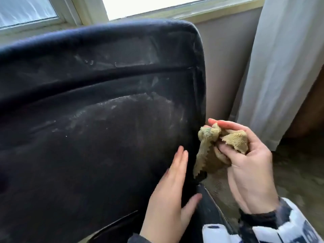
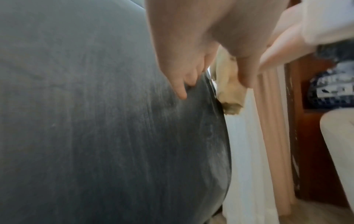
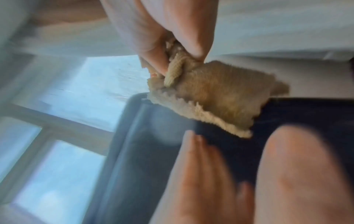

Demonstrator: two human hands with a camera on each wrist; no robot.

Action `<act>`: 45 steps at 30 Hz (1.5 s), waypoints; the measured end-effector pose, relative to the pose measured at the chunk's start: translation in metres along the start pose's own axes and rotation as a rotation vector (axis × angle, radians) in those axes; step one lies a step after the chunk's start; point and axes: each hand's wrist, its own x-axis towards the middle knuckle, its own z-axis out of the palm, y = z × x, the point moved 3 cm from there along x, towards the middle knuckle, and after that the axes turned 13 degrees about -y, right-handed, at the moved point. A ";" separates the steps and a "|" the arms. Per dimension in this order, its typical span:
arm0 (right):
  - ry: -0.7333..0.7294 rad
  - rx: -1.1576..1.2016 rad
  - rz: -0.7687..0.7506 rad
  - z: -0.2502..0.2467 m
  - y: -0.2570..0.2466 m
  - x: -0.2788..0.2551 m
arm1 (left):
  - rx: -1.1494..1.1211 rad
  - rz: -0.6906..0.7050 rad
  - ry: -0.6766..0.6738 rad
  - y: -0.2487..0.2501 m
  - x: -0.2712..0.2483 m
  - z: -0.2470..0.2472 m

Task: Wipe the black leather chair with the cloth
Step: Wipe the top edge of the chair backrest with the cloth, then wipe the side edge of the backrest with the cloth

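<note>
The black leather chair (image 1: 91, 120) fills the left of the head view, its backrest streaked with pale dust smears. My left hand (image 1: 168, 195) lies flat with straight fingers against the backrest near its right edge. Just right of that edge my right hand (image 1: 245, 155) holds a crumpled tan cloth (image 1: 215, 148), fingers curled round it, one corner hanging down. In the left wrist view my left hand (image 2: 184, 66) touches the chair (image 2: 95, 136), the cloth (image 2: 228, 91) beyond. In the right wrist view my right hand (image 3: 172, 42) pinches the cloth (image 3: 210, 94) above the chair (image 3: 149, 151).
A window (image 1: 157, 6) with a sill runs behind the chair. A pale curtain (image 1: 280, 67) hangs at the right, next to a beige wall (image 1: 226, 67). Carpeted floor (image 1: 298, 172) lies below the curtain. A chair armrest (image 1: 208, 207) sits under my hands.
</note>
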 end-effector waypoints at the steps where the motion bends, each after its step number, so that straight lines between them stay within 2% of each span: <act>1: -0.083 0.028 -0.013 0.011 -0.010 -0.003 | -0.165 -0.010 0.001 0.002 -0.005 -0.002; 3: -0.280 0.013 0.004 0.031 -0.023 -0.010 | -0.443 -0.004 0.077 0.005 -0.012 -0.009; 5: -0.476 -0.062 0.034 0.051 -0.029 -0.011 | -0.607 -0.011 0.231 0.003 -0.021 -0.024; 8: -0.801 -0.266 0.119 0.081 -0.036 -0.008 | -0.663 -0.048 0.377 -0.002 -0.037 -0.043; 9: -0.912 -0.318 0.170 0.095 -0.036 -0.007 | -0.694 -0.096 0.420 -0.007 -0.045 -0.048; 11: -1.045 -0.415 0.245 0.120 -0.032 -0.005 | -0.782 -0.197 0.506 -0.022 -0.059 -0.052; 15: -1.198 -0.550 0.321 0.169 -0.021 -0.003 | -0.886 -0.272 0.668 -0.050 -0.092 -0.058; 19: -1.354 -0.712 0.295 0.225 -0.006 -0.017 | -0.873 -0.358 0.760 -0.069 -0.129 -0.066; 22: -1.446 -0.811 0.205 0.263 -0.001 -0.032 | -0.782 -0.440 0.904 -0.087 -0.150 -0.072; 24: -1.515 -0.853 0.125 0.283 0.000 -0.038 | -0.800 -0.457 0.983 -0.100 -0.168 -0.078; 27: -1.614 -0.895 0.088 0.298 0.007 -0.048 | -0.814 -0.453 1.005 -0.112 -0.195 -0.088; 30: -1.753 -0.859 0.206 0.299 0.027 -0.069 | -0.878 -0.546 1.035 -0.132 -0.215 -0.089; 34: -2.003 -0.990 0.043 0.299 0.054 -0.087 | -1.105 -0.600 1.094 -0.152 -0.232 -0.085; 37: -2.111 -1.159 0.022 0.304 0.065 -0.094 | -1.337 -0.565 1.203 -0.156 -0.241 -0.080; 39: -2.142 -1.224 0.035 0.310 0.068 -0.096 | -1.602 -0.411 1.248 -0.155 -0.243 -0.081; 41: -2.146 -1.236 -0.015 0.320 0.063 -0.095 | -1.764 -0.248 1.230 -0.149 -0.245 -0.085; 43: -2.122 -1.209 -0.099 0.331 0.054 -0.094 | -1.742 -0.148 1.190 -0.139 -0.245 -0.093; 45: -2.018 -1.163 -0.204 0.346 0.040 -0.087 | -1.639 -0.140 1.216 -0.133 -0.246 -0.104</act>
